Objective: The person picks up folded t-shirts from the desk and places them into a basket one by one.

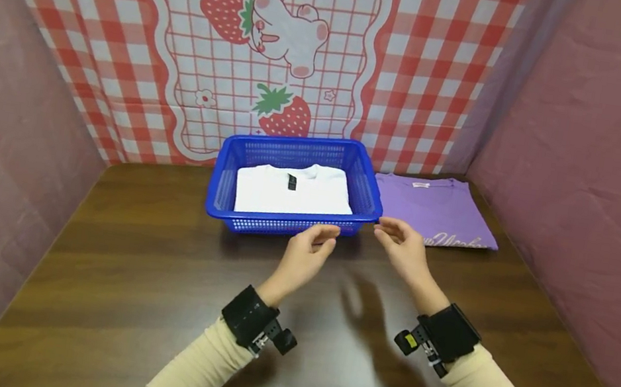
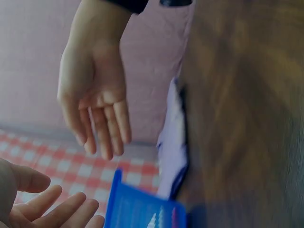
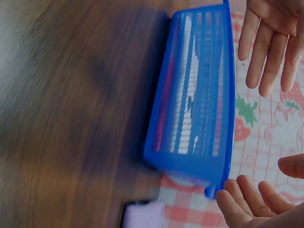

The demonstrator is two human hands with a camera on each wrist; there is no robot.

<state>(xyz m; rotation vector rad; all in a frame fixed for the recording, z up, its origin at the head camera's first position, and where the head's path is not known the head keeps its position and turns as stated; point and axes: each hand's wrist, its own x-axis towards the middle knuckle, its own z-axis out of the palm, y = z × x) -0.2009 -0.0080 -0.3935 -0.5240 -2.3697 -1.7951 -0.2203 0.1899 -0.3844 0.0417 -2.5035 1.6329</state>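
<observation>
A blue plastic basket point(image 1: 222, 174) stands on the table against the patterned cloth. Inside lies a folded white shirt point(image 1: 298, 195) with a black neck label. My left hand point(image 1: 306, 254) hovers in front of the basket's near side, fingers loosely bent and holding nothing. Close by the basket's near right corner is my right hand point(image 1: 403, 251), its fingers relaxed, with nothing in them. In the right wrist view the fingertips point(image 3: 227, 199) overlap the basket's rim point(image 3: 230, 95). To the right of the basket lies a folded purple shirt point(image 1: 429, 208) with pale lettering along its front edge.
The brown wooden table point(image 1: 141, 275) carries these things. Behind it hangs a red-and-white checked cloth point(image 1: 419, 69) with strawberry prints. Pink fabric point(image 1: 598, 163) walls both sides. Each wrist wears a black strap point(image 1: 449, 331) with a small camera.
</observation>
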